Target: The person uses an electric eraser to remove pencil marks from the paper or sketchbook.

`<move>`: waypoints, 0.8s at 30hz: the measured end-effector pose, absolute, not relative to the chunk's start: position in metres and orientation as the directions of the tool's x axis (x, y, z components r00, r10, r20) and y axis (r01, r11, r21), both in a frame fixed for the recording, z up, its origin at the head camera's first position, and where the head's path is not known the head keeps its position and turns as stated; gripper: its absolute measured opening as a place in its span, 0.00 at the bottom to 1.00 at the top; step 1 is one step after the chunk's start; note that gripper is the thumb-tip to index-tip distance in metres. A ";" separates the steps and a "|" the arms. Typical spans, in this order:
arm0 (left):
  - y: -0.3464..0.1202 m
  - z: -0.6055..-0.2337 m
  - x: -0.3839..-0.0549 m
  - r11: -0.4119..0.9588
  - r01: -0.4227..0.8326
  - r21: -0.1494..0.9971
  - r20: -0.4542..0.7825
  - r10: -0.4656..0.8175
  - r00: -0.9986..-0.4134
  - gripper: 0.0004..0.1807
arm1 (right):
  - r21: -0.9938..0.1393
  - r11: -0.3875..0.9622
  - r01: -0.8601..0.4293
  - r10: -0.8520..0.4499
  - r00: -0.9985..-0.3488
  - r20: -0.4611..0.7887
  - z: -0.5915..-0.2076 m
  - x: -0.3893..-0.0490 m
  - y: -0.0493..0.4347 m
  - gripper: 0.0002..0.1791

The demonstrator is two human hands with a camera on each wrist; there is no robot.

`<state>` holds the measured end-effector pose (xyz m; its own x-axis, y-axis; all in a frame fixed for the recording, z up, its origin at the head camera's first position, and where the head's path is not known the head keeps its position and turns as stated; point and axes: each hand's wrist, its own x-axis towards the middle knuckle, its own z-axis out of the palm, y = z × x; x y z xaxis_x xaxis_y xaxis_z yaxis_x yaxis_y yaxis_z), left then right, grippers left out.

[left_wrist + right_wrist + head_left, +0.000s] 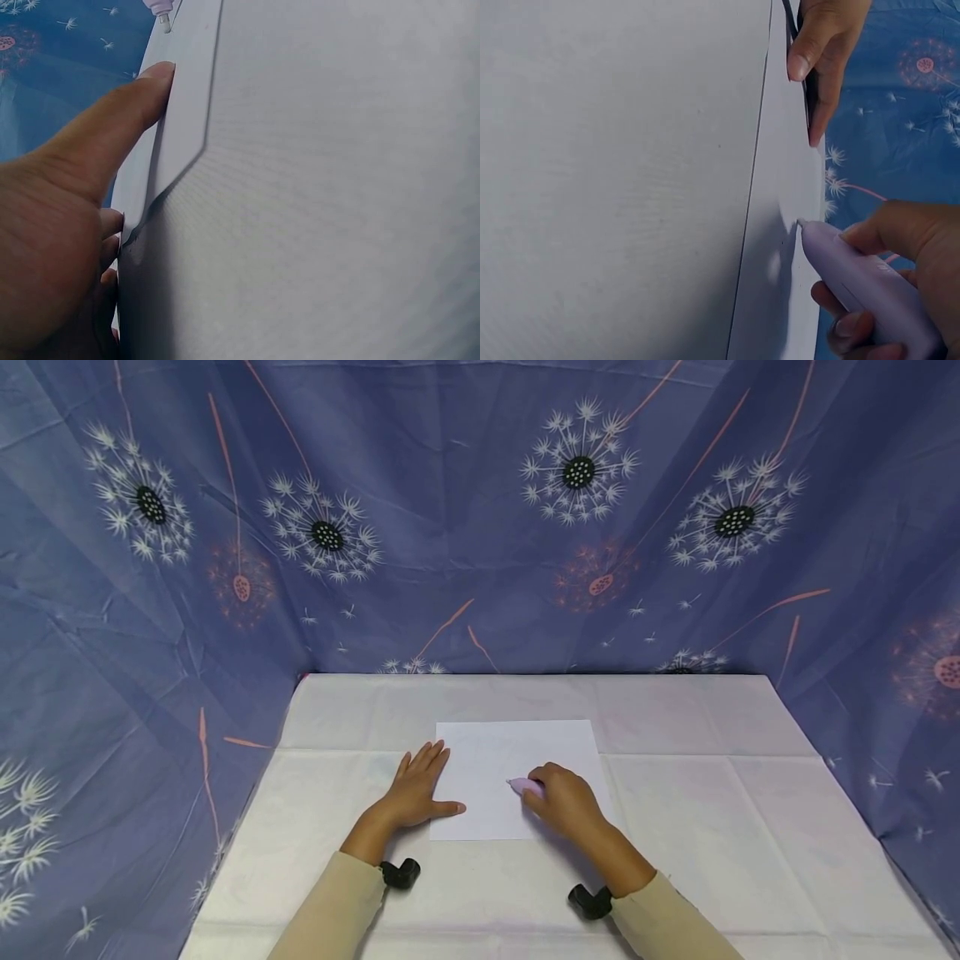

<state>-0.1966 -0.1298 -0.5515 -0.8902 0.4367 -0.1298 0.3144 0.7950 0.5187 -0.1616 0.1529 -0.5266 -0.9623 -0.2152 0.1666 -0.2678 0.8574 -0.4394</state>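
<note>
A sheet of white paper lies on the white-covered table. My left hand rests over its left edge with fingers straight and the thumb stretched across the sheet; the left wrist view shows that thumb close up. My right hand grips a thick lavender pen-shaped tool with a narrow pale tip. In the right wrist view the thumb lies along its top and the other fingers curl under the body. The tip points left over the middle of the paper, right at its surface.
Fold lines cross the white table cover. A blue cloth with a dandelion print hangs behind the table and along both sides. A small black camera sits at the left wrist, another at the right wrist.
</note>
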 end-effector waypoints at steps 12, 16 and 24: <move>-0.130 -0.554 -0.197 0.800 0.319 0.509 -0.135 0.440 -0.888 0.58 | -0.448 0.859 -0.249 -0.203 -0.968 0.150 -0.528 -0.159 0.150 0.08; -0.130 -0.553 -0.197 0.796 0.314 0.517 -0.138 0.440 -0.887 0.58 | -0.445 0.860 -0.248 -0.208 -0.968 0.138 -0.529 -0.159 0.149 0.08; -0.130 -0.553 -0.197 0.796 0.316 0.517 -0.130 0.438 -0.890 0.58 | -0.451 0.857 -0.249 -0.206 -0.968 0.142 -0.529 -0.158 0.147 0.08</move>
<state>-0.1972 -0.1300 -0.5528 -0.8895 0.4381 -0.1298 0.3165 0.7956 0.5166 -0.1579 0.1475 -0.5287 -0.9682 -0.2062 0.1420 -0.2487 0.8570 -0.4513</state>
